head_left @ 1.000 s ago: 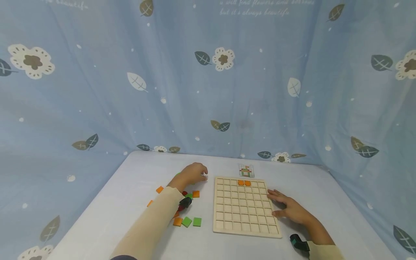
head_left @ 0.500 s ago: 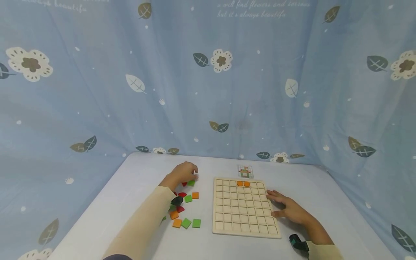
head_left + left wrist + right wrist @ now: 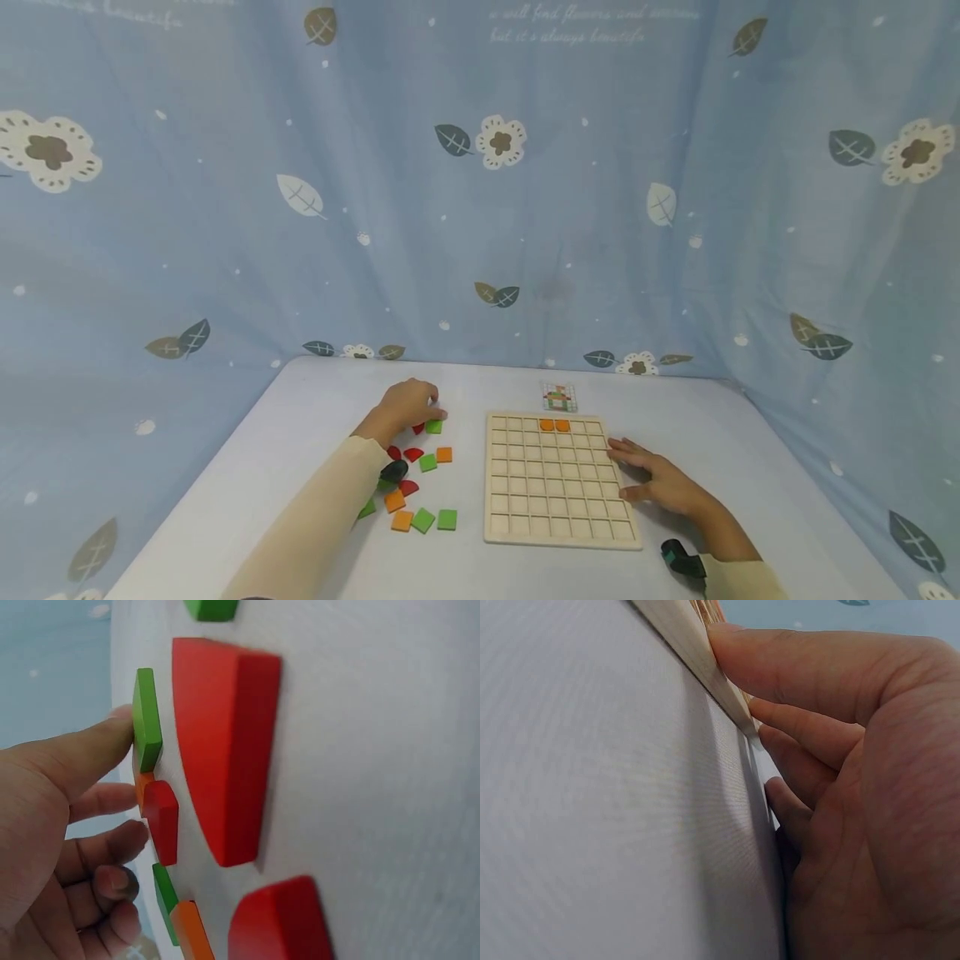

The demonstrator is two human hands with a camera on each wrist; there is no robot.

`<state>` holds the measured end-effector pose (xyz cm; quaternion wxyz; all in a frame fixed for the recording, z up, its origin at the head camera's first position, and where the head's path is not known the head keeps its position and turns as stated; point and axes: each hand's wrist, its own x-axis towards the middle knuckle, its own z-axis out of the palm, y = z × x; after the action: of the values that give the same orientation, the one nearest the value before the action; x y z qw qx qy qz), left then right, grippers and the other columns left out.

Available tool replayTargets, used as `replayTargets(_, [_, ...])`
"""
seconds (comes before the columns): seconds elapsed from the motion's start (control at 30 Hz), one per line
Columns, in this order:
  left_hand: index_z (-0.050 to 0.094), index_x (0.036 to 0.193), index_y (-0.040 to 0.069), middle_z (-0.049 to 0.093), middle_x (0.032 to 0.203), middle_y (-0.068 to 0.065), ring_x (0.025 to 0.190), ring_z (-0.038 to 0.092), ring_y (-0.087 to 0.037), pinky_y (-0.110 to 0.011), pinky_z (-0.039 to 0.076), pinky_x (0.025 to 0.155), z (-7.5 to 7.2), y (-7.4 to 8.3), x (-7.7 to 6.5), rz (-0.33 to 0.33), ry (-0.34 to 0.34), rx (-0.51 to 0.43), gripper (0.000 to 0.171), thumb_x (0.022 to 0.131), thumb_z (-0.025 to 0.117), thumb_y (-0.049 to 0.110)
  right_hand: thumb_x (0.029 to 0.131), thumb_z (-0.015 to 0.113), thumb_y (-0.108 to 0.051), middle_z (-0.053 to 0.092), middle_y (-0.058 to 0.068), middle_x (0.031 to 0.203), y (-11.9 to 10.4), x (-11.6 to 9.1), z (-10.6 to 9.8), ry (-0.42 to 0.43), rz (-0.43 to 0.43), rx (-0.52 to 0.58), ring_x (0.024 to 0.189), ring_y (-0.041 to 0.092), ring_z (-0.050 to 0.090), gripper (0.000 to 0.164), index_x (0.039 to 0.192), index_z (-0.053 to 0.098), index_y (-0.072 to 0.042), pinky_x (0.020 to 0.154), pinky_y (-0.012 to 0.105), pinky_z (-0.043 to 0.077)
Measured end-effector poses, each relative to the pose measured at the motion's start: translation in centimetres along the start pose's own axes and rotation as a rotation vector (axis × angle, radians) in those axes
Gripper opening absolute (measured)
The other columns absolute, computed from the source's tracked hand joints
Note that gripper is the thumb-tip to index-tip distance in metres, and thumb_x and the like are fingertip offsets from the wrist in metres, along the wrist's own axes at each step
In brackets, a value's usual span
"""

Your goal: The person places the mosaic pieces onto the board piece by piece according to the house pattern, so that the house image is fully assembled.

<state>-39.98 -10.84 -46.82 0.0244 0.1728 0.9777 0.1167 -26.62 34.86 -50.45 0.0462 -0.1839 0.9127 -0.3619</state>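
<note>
My left hand (image 3: 406,404) is over the far end of the loose pieces, its fingers loosely bent and apart. In the left wrist view its thumb tip overlaps the edge of a green square tile (image 3: 147,720), near an orange tile (image 3: 142,784) and a red curved piece (image 3: 163,821). A larger-looking red piece (image 3: 217,750) with a curved side lies closer to the camera. My right hand (image 3: 663,483) rests with spread fingers along the right edge of a wooden grid board (image 3: 557,483); thumb and fingertips touch its rim (image 3: 705,664). Two orange round-edged pieces (image 3: 554,426) sit in the board's far row.
Green, orange and red pieces (image 3: 423,521) lie scattered left of the board. Behind the board is a small card with a coloured grid pattern (image 3: 558,397). A blue printed curtain (image 3: 480,208) hangs along the back and sides of the white table (image 3: 487,575).
My left hand has moved left, bringing the green tile and red piece beside it into view. The right hand stays at the board's edge. The head view has shifted slightly.
</note>
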Motion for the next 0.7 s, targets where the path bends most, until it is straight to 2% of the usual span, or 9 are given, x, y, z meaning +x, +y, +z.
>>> replayTargets(0.2, [0.071, 0.102, 0.017, 0.062, 0.09, 0.003, 0.069, 0.053, -0.017, -0.033, 0.047, 0.063, -0.3, 0.4, 0.3, -0.002, -0.026, -0.04, 0.03, 0.082, 0.078, 0.038, 0.071, 0.082, -0.033, 0.034, 0.02, 0.151, -0.1, -0.3, 0.0, 0.008, 0.029, 0.02, 0.14, 0.047, 0.017, 0.078, 0.136, 0.054, 0.001, 0.106, 0.068, 0.01])
replayTargets(0.4, [0.072, 0.107, 0.017, 0.064, 0.09, 0.005, 0.072, 0.053, -0.013, -0.033, 0.048, 0.072, 0.1, 0.5, 0.9, 0.092, -0.014, -0.024, 0.026, 0.084, 0.078, 0.029, 0.073, 0.081, -0.033, 0.035, 0.019, 0.151, 0.0, -0.3, 0.1, 0.004, 0.021, 0.028, 0.14, 0.047, 0.016, 0.077, 0.136, 0.054, 0.0, 0.105, 0.069, 0.01])
replayTargets(0.5, [0.072, 0.109, 0.016, 0.064, 0.088, 0.005, 0.071, 0.053, -0.012, -0.034, 0.048, 0.07, 0.3, 0.7, 1.0, 0.13, -0.022, -0.05, 0.025, 0.085, 0.077, 0.024, 0.074, 0.08, -0.035, 0.034, 0.018, 0.152, 0.1, -0.1, 0.1, -0.003, 0.007, 0.022, 0.141, 0.047, 0.016, 0.076, 0.137, 0.054, -0.001, 0.105, 0.07, 0.01])
replayTargets(0.7, [0.072, 0.111, 0.014, 0.066, 0.095, 0.003, 0.078, 0.056, -0.011, -0.034, 0.049, 0.076, 0.2, 0.8, 1.1, 0.138, -0.035, -0.041, 0.027, 0.086, 0.076, 0.023, 0.071, 0.081, -0.035, 0.035, 0.015, 0.152, 0.1, 0.1, 0.2, 0.003, 0.022, -0.018, 0.141, 0.046, 0.017, 0.077, 0.137, 0.055, -0.003, 0.105, 0.07, 0.012])
